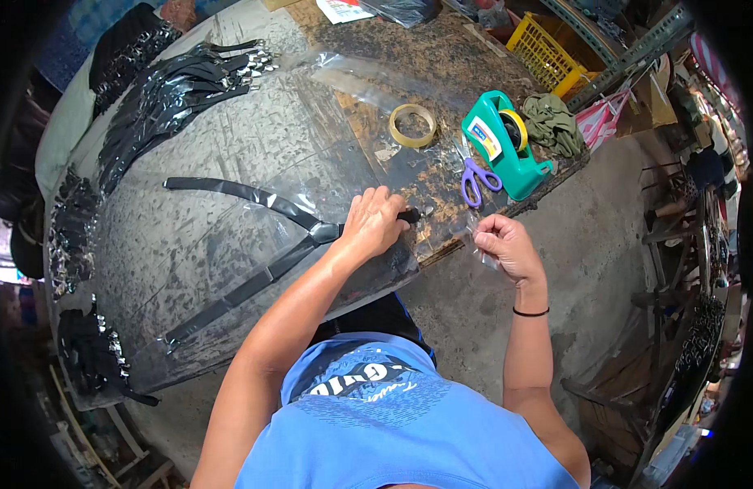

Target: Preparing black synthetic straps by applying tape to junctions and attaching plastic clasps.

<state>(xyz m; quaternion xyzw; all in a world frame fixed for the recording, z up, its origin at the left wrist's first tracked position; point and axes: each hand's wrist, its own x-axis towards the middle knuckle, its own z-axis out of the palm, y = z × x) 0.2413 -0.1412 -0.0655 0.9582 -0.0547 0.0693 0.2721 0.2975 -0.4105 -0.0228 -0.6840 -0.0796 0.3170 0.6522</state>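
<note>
A pair of black Y-shaped suspenders [323, 234] lies spread on the worn table, its two long straps pointing left. My left hand [373, 222] is closed over the single strap to the right of the joining patch, and a dark end shows beyond its fingertips. Just off the table's front edge, my right hand [511, 246] pinches a small piece of clear plastic [488, 260]; its exact kind is hard to make out. Purple-handled scissors [472, 184] rest on the table close to the right hand, beside a green tape dispenser [492, 151].
A tan tape roll [395, 134] and a clear plastic sleeve [356, 81] lie farther back. Bundles of black straps with metal clips [168, 102] line the table's left side. Crumpled olive cloth [553, 124] sits behind the dispenser; a yellow crate [546, 55] stands at the back right.
</note>
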